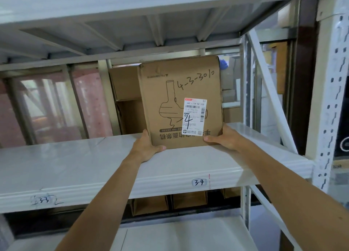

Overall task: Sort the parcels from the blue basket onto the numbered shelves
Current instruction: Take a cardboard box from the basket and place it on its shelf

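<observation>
A brown cardboard parcel [170, 99] stands upright on the white shelf [75, 162], above the label "3-4" [198, 182]. It carries handwritten "4-3-3010" and a white shipping sticker [194, 116] marked with a big "4". My left hand [146, 147] grips its lower left corner. My right hand [224, 137] grips its lower right corner. The blue basket is out of view.
Another label, "3-3" [43, 200], sits on the shelf edge to the left. Plain cardboard boxes [126, 99] stand behind the parcel. More boxes [151, 205] sit on the level below. A white perforated upright [328, 99] and a diagonal brace [272, 92] bound the right side.
</observation>
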